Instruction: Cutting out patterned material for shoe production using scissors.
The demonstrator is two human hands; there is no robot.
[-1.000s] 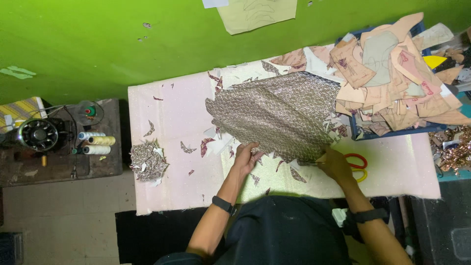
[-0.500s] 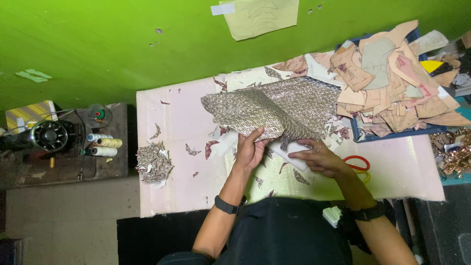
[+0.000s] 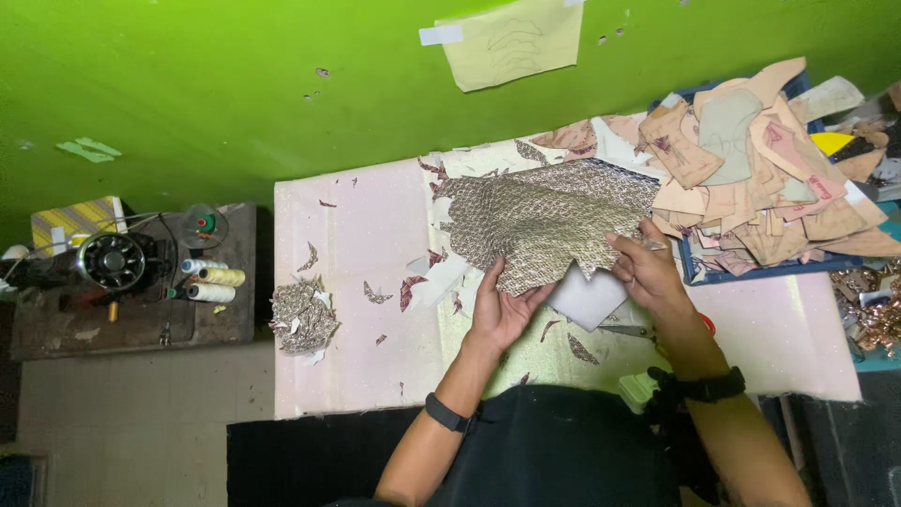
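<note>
While I look down over the pale pink table (image 3: 357, 244), my two hands hold up one piece of patterned fabric (image 3: 549, 221), a brownish cloth with a fine woven-looking print that spreads from the middle of the table toward the far edge. My left hand (image 3: 502, 310) is under its near edge, palm up, fingers curled and the thumb pressing on top, so it is closed on the cloth. My right hand (image 3: 648, 272) pinches the fabric's right near corner between thumb and fingers, closed on it as well. Just beneath that corner, between my hands, lies a white sheet (image 3: 587, 299), and I cannot tell whether my right fingers touch it. Near my right wrist the orange handle of a pair of scissors (image 3: 706, 325) peeks out, mostly hidden by my arm. To the right, a blue tray (image 3: 723, 274) is heaped with tan and pinkish cut pieces (image 3: 751, 160) that spill over its rim and touch the fabric's right side. Well to the left on the table sits a small heap of fabric scraps (image 3: 302, 315), with single snippets scattered about between it and the cloth. Beside the table, on a dark stand, are a black sewing machine (image 3: 108, 263) and spools of thread (image 3: 214, 284). A paper pattern (image 3: 514, 39) is stuck to the green wall (image 3: 235, 84).
</note>
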